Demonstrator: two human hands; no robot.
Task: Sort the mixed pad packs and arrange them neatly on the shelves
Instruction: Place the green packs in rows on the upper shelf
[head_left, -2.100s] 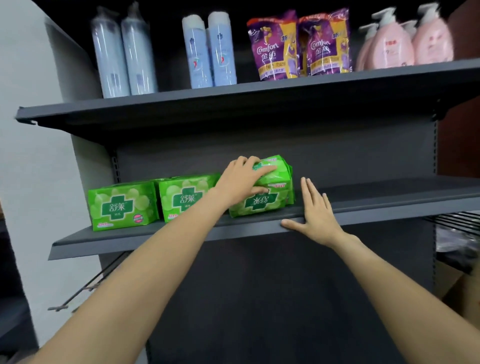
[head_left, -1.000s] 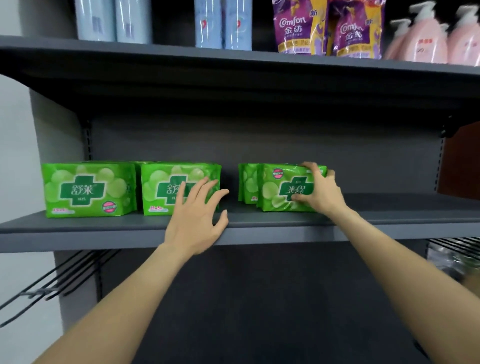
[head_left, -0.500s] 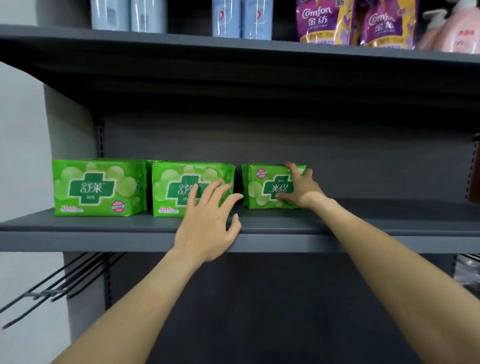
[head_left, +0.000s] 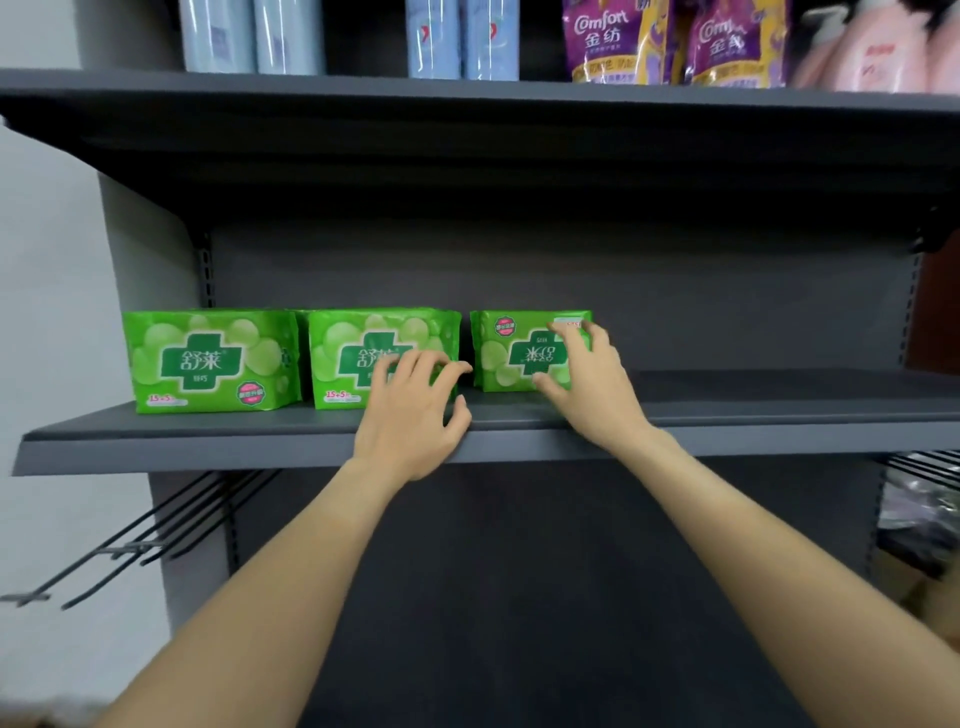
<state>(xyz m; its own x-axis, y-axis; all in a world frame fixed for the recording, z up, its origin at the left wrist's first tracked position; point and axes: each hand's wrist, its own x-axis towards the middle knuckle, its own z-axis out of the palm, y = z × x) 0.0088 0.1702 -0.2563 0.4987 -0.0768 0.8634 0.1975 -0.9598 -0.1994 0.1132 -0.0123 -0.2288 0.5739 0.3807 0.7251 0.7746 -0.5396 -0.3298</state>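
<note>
On the middle shelf (head_left: 208, 434) we see a left green pack (head_left: 210, 361), then a middle green pack (head_left: 353, 353) partly hidden by our left hand (head_left: 413, 415), fingers loosely spread, perhaps touching it. Our right hand (head_left: 592, 384) grips the upside-down right pack (head_left: 514, 353). Bottles (head_left: 462, 39) and purple pouches (head_left: 613, 44) stand above.

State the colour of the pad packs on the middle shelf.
Bright green pad packs, clearest in the head view.

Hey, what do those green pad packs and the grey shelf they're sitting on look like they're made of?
Green pad packs: likely thin glossy plastic film, judging by the sheen and the soft, crinkled edges. Grey shelf: probably painted sheet metal with a matte finish; its thin folded front lip suggests that, though the material itself can't be confirmed.
</note>
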